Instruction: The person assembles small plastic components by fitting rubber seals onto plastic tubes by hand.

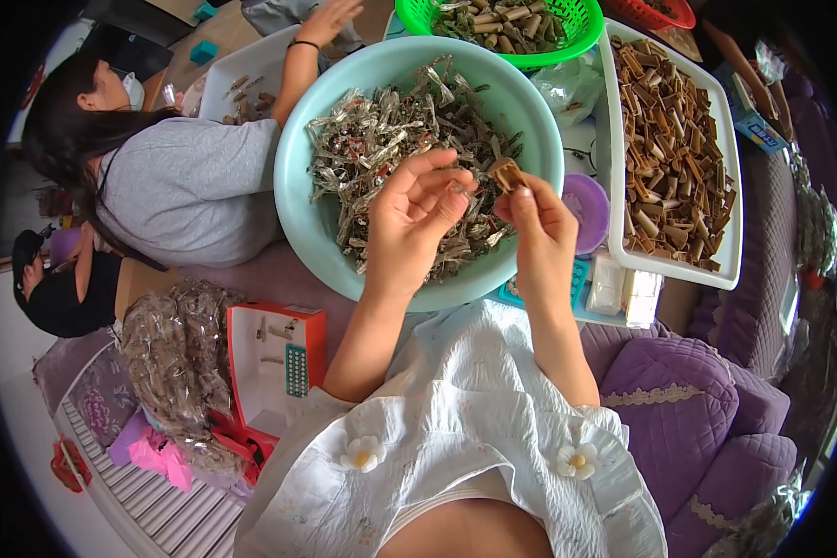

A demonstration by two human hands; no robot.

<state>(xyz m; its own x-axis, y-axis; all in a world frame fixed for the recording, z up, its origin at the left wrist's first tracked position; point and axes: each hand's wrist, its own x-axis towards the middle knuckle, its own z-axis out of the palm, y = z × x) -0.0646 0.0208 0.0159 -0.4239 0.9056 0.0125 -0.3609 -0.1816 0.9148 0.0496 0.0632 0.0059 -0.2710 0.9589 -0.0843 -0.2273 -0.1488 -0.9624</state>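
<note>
My right hand (541, 219) pinches a short brown bamboo-like piece (506, 175), a half-tube shape, between thumb and fingers. Beside it, my left hand (409, 219) is raised with its fingers curled and the thumb tip close to them. Something tiny may be at that thumb tip, too small to make out. Both hands are over a large pale green basin (293, 200). Inside the basin lies a heap of small clear plastic-wrapped bundles (363, 139), with bits of red and dark in them.
A white tub (614, 200) of brown half-tube pieces stands at the right. Beyond the basin is a green basket (581, 46); a purple bowl (588, 214) sits at its right. A person in grey (191, 177) works at the left, near a red-and-white box (265, 400) and a bulging plastic bag (177, 344).
</note>
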